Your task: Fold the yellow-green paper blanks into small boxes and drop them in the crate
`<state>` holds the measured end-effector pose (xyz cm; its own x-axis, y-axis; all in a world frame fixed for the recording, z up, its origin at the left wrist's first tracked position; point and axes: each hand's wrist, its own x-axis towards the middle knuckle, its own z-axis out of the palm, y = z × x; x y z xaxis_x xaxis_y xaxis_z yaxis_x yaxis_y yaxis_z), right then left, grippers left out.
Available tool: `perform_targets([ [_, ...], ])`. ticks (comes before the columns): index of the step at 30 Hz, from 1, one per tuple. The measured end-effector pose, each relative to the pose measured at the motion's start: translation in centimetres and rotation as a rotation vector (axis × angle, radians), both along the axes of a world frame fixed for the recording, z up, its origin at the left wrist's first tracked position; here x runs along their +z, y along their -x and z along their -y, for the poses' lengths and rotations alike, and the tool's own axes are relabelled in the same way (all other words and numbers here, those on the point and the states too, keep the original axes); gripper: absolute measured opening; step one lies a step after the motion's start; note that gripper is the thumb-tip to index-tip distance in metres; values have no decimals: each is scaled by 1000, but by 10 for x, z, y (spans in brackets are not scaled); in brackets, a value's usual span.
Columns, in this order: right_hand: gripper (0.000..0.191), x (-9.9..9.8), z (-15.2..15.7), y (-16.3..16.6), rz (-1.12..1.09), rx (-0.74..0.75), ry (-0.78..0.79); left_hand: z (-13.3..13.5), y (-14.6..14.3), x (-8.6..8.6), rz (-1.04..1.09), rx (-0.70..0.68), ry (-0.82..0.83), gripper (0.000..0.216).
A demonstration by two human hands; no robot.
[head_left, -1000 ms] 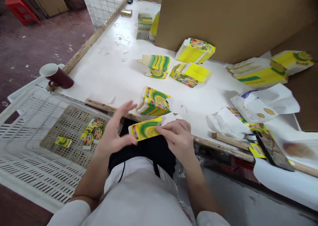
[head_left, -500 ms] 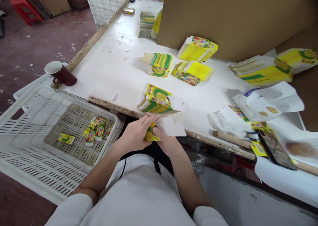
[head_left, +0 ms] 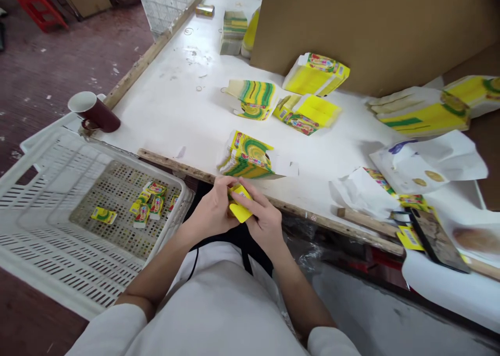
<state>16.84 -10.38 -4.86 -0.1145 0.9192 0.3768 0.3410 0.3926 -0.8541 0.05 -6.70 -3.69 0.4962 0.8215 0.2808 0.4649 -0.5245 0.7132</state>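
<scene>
Between both hands, in front of my body at the table's edge, is a small yellow cardboard box [head_left: 241, 210] with a flap sticking out toward me. My left hand [head_left: 214, 208] grips its left side, the fingers bent around it. On the other side my right hand [head_left: 265, 218] holds it, fingers laid over the top. Part of the box is hidden by the fingers. Just beyond the hands stands a stack of flat yellow-and-green cartons [head_left: 250, 155] on the white table [head_left: 164, 106].
A white plastic crate [head_left: 39, 231] at my left holds several small finished-looking boxes [head_left: 142, 215]. A dark red mug [head_left: 96, 113] lies tilted at the table's left edge. More carton stacks [head_left: 308, 113] stand before a large cardboard sheet [head_left: 351, 27]. A phone [head_left: 437, 238] lies at right.
The carton's white flat panel, sticking out to the right before, no longer shows; the piece is now folded into a box shape. My right hand has turned over it.
</scene>
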Motion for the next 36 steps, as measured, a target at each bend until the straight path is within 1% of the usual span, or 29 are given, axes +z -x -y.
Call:
perform_targets([
  [2,45,-1,-1,-4,-41,-83,3,-3,3,8,-108,42,-16,60],
  [3,47,-1,-1,-6,-40,-79,9,-4,6,12,-152,54,-16,57],
  [5,53,-1,-1,-9,26,-1,3,-6,11,19,-196,61,-14,51],
  [7,52,1,-1,-13,123,82,-18,-7,17,23,-194,45,-23,48],
  [10,43,9,-2,-22,187,120,-38,-7,21,23,-187,16,-30,49],
  [13,34,16,-5,-29,228,183,-7,-5,18,20,-178,-9,-28,50],
  [15,29,18,-6,-27,223,165,25,-4,13,20,-184,2,-37,49],
  [17,28,17,-7,-21,169,101,37,-4,10,21,-190,32,-47,49],
  [18,33,15,-8,-17,132,80,40,-5,11,23,-197,39,-41,49],
  [20,55,13,-12,-11,69,83,50,-9,23,30,-241,33,6,52],
  [21,66,12,-16,-12,53,75,51,-12,33,34,-285,40,35,52],
  [22,72,10,-21,-14,51,32,37,-14,47,38,-346,62,62,53],
  [23,72,8,-29,-18,66,-48,10,-17,63,42,-421,114,77,55],
  [25,59,3,-46,-29,151,-286,-70,-21,97,48,-593,290,72,63],
  [26,56,0,-56,-35,222,-373,-81,-22,113,51,-666,410,67,71],
  [28,47,-7,-72,-44,349,-417,-65,-23,134,52,-709,563,75,81],
  [29,44,-9,-77,-46,394,-406,-50,-22,138,52,-677,593,86,83],
  [30,41,-10,-81,-47,420,-394,-46,-22,138,51,-616,582,105,81],
  [31,39,-9,-82,-46,430,-392,-49,-21,134,49,-541,540,136,78],
  [33,39,-4,-79,-42,425,-407,-74,-20,116,43,-383,406,216,72],
  [36,39,9,-68,-35,405,-408,-115,-22,80,27,-141,167,340,63],
])
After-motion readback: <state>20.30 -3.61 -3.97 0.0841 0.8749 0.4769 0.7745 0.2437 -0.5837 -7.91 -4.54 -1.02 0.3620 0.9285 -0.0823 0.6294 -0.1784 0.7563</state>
